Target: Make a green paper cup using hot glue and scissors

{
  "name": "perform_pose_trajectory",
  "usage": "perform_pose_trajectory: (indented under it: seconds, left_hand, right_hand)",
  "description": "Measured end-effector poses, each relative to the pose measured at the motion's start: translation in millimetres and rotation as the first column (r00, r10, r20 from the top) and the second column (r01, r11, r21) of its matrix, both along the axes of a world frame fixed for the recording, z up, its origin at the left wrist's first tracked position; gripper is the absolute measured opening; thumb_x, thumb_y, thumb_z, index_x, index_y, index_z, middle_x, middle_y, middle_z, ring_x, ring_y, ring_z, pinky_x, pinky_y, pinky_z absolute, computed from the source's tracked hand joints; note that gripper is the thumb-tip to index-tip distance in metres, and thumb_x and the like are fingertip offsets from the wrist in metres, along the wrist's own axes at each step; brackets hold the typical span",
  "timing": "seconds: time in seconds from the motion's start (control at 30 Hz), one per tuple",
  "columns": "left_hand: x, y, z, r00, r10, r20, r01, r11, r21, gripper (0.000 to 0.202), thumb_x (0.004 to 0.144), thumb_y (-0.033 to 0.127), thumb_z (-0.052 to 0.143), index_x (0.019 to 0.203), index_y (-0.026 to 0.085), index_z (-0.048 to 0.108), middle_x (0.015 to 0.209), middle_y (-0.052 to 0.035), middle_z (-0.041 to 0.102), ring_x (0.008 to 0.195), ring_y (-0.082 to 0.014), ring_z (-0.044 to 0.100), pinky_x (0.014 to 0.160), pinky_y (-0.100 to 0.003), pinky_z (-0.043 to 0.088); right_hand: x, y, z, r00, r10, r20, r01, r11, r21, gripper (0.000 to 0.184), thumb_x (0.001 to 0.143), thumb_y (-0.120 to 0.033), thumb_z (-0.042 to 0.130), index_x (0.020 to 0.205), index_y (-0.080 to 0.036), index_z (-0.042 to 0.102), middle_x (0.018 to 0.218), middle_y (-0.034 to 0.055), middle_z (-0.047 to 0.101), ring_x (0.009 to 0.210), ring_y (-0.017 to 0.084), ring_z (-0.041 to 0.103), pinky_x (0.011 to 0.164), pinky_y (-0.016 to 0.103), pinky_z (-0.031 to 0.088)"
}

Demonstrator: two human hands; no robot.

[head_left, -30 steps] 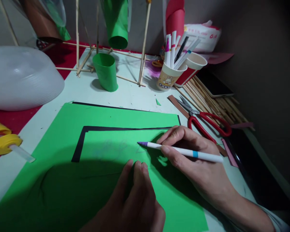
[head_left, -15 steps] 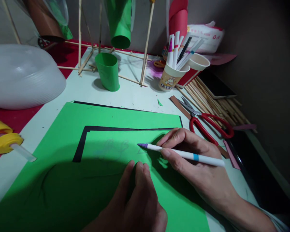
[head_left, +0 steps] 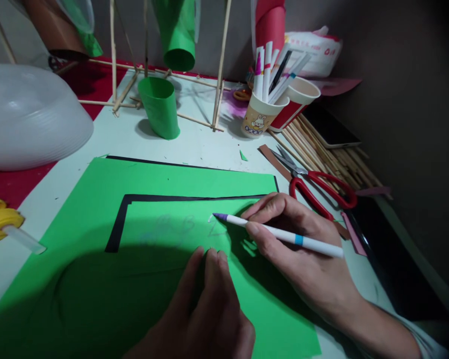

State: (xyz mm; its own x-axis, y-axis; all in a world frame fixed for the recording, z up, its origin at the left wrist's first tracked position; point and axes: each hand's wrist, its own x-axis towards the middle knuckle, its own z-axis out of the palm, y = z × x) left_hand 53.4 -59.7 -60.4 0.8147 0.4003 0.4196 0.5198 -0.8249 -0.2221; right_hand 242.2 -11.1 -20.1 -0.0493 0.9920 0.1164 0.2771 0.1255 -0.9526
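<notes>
My right hand (head_left: 303, 254) grips a white marker (head_left: 277, 233) with a purple tip and a blue band. The tip rests on a green paper sheet (head_left: 164, 229), beside faint drawn marks. My left hand (head_left: 205, 309) lies flat on the same sheet, fingers together and stretched out, just below the marker tip. Under this sheet a black sheet (head_left: 119, 224) shows as an L-shaped border, and a larger green sheet (head_left: 153, 177) lies beneath that.
Red-handled scissors (head_left: 314, 187) lie to the right over wooden sticks (head_left: 333, 159). Paper cups with markers (head_left: 264, 107) stand behind. A green paper cup (head_left: 159, 107), a stick frame (head_left: 217, 65), a translucent bowl (head_left: 30, 117) and a yellow glue gun (head_left: 3, 224) sit at left.
The marker tip has shifted slightly left and up on the green sheet. My left hand has stayed put. The view has drifted a little.
</notes>
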Motion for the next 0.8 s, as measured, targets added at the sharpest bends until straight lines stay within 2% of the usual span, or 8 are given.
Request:
perform_pose_trajectory:
  seconds: [0.3,0.47,0.63,0.8]
  left_hand:
    - [5.7,-0.3,0.9,0.999,0.020,0.035,-0.020,1.000,0.014,0.020,0.093,0.011,0.034,0.085,0.016,0.052,0.101,-0.0147,0.072,0.103,-0.0334,0.065,0.105,-0.054,0.038]
    - [4.8,0.4,3.2,0.999,0.014,0.042,-0.015,1.000,0.017,0.020,0.094,0.012,0.034,0.088,0.015,0.053,0.102,-0.0150,0.072,0.102,-0.0327,0.066,0.106,-0.053,0.037]
    - [6.2,-2.2,4.9,0.998,0.062,0.011,-0.062,0.998,0.016,0.022,0.093,0.010,0.033,0.089,0.016,0.053,0.102,-0.0137,0.073,0.104,-0.0303,0.067,0.111,-0.053,0.036]
    - [6.9,-2.5,3.6,0.998,0.056,-0.005,-0.056,0.998,0.017,0.020,0.093,0.010,0.034,0.088,0.014,0.053,0.104,-0.0169,0.072,0.105,-0.0329,0.067,0.110,-0.054,0.037]
  right_hand:
    - [0.1,0.3,-1.1,0.999,-0.045,-0.003,0.045,0.999,0.023,0.011,0.083,-0.013,0.065,0.075,-0.019,0.059,0.077,0.0019,0.067,0.068,0.013,0.060,0.057,0.023,0.048]
    - [-0.4,-0.3,-1.0,0.999,-0.035,-0.027,0.036,0.999,0.016,0.012,0.083,-0.011,0.063,0.075,-0.019,0.059,0.075,0.0012,0.065,0.066,0.013,0.059,0.057,0.023,0.048]
    - [0.8,-0.2,-0.2,0.999,-0.032,-0.025,0.032,0.999,0.018,0.013,0.082,-0.010,0.062,0.074,-0.019,0.058,0.074,0.0005,0.064,0.067,0.013,0.059,0.058,0.024,0.048]
    - [3.9,-1.2,1.2,1.000,-0.023,0.000,0.023,1.000,0.008,0.013,0.080,-0.009,0.061,0.071,-0.019,0.057,0.073,-0.0005,0.063,0.065,0.012,0.058,0.055,0.024,0.046]
